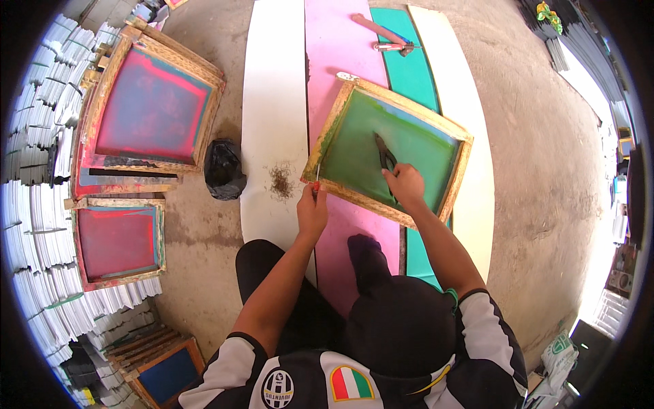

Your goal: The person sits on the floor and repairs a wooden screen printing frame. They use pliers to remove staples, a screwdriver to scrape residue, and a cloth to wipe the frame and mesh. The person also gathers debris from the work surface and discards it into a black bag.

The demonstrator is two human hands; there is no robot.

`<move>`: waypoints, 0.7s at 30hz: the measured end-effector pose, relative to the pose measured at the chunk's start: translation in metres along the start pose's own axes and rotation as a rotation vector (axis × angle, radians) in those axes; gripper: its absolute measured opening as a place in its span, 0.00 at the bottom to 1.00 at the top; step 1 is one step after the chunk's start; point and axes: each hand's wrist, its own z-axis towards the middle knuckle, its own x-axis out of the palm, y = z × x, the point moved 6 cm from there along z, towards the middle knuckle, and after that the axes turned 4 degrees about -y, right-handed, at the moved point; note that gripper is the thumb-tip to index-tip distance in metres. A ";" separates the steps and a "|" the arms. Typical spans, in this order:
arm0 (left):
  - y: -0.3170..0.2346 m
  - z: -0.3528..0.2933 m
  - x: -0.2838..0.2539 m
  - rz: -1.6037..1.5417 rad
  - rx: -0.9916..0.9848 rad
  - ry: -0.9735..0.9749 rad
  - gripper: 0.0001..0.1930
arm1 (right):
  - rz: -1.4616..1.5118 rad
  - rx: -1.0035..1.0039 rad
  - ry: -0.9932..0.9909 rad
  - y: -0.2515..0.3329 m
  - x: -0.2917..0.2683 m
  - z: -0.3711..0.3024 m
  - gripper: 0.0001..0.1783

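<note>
A wooden-framed printing screen [409, 107] with green mesh lies tilted across several coloured boards. At its near left corner, my left hand [313, 213] is closed around a small red-handled screwdriver [315, 185], whose thin metal shaft points away along the frame's left side. Dark pliers [383, 148] are gripped in my right hand [405, 185], above the right half of the mesh. Their jaws point toward the far left, and the fingers cover most of the handles. Whether the pliers touch the mesh cannot be made out.
Beyond the screen lie a hammer [381, 29] and a red-handled tool [390, 47]. Small dark bits [281, 181] are heaped on the white board. A black plastic bag [223, 169] sits to the left, near other framed screens [153, 102] and stacked white sheets [41, 225].
</note>
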 end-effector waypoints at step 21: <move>-0.024 0.154 0.012 0.153 -0.060 -0.135 0.20 | -0.042 -0.059 0.147 0.105 0.005 0.128 0.27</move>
